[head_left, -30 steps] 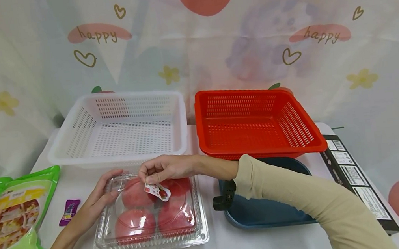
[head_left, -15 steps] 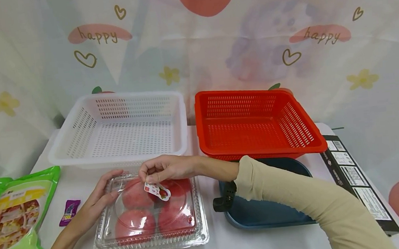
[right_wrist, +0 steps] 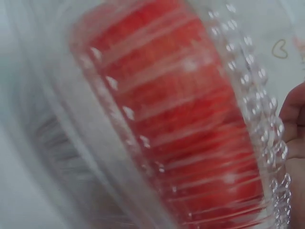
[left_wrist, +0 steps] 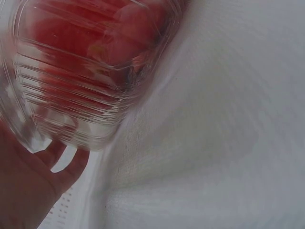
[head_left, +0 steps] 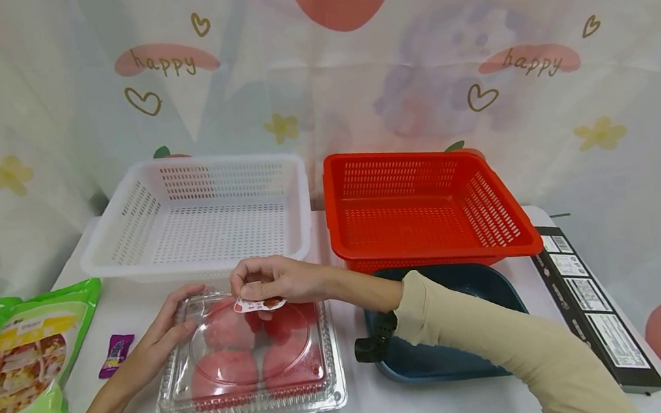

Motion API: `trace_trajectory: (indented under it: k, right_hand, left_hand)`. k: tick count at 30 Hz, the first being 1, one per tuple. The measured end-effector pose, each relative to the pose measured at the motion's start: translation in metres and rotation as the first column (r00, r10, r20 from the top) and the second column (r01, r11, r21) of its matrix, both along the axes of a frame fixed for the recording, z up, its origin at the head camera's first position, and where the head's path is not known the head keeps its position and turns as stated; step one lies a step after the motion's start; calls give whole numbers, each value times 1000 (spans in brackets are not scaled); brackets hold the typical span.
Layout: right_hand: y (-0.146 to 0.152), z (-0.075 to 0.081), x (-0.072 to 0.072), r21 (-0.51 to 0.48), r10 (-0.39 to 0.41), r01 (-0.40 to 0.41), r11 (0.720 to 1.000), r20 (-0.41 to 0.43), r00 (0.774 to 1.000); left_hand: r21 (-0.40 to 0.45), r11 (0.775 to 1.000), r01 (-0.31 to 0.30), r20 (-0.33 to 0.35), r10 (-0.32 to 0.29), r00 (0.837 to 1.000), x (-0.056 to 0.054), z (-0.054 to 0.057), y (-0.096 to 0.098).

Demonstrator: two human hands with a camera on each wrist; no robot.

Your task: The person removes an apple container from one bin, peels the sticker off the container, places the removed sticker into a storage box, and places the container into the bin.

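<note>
A clear plastic clamshell box (head_left: 248, 407) with several round red fruits (head_left: 224, 376) sits at the table's front left. My left hand (head_left: 159, 339) touches its far left corner, fingers extended along the edge; the left wrist view shows the same hand (left_wrist: 38, 181) at the ribbed corner. Over the lid's far part, my right hand (head_left: 281, 282) pinches a small white sticker (head_left: 259, 304) with red print between thumb and fingers. Whether any of it still touches the lid, I cannot tell. Only part of the right hand (right_wrist: 293, 129) appears in the right wrist view.
Behind the box stand a white basket (head_left: 93, 253) and a red basket (head_left: 429, 250). A dark blue tray (head_left: 438, 361) lies under my right forearm. At right is a black box (head_left: 599, 307); at left, a green food bag (head_left: 26, 364) and a purple packet (head_left: 116, 355).
The sticker, earlier slanting down with its printed face showing, is now tipped up and looks thinner. The right hand has shifted only slightly; the left hand stays at the box corner.
</note>
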State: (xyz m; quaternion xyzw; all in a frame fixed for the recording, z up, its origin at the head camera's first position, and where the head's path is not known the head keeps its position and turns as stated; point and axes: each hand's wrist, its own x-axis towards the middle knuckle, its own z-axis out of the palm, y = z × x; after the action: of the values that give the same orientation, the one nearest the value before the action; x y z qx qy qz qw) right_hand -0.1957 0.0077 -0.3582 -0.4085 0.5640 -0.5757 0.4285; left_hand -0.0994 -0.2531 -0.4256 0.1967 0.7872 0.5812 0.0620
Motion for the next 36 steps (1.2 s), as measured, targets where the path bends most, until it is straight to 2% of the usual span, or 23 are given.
trace_trajectory:
  k: [4, 8, 11, 16, 23, 27, 29, 33, 36]
  right_hand:
    - [9, 3, 5, 36, 13, -11, 999, -69, 998]
    - [22, 9, 10, 91, 16, -8, 996, -91, 996]
    - [37, 14, 12, 117, -15, 30, 993, -127, 992]
    - [72, 19, 15, 126, -86, 111, 986, -190, 978]
    - [135, 24, 23, 212, -86, 145, 966, -262, 961]
    - [166, 23, 29, 307, -85, 163, 938, -252, 964]
    - [180, 20, 31, 363, -77, 180, 914, -280, 957]
    - [204, 10, 31, 466, -9, 216, 858, -407, 914]
    - [218, 0, 29, 513, 43, 224, 829, -457, 889]
  left_hand:
    - [5, 1000, 4, 11, -4, 1000, 1, 0, 1]
    - [30, 999, 19, 24, -19, 1000, 1, 0, 1]
    - [46, 999, 28, 18, -29, 999, 1, 0, 1]
    - [37, 999, 16, 18, -17, 1000, 1, 0, 2]
    - [26, 1000, 5, 13, -5, 1000, 1, 1, 0]
    - [32, 999, 7, 22, -7, 1000, 1, 1, 0]
    - [31, 999, 6, 20, -7, 1000, 1, 2, 0]
    - [28, 1000, 7, 21, -7, 1000, 1, 2, 0]
    - [30, 1000, 6, 27, -7, 1000, 1, 2, 0]
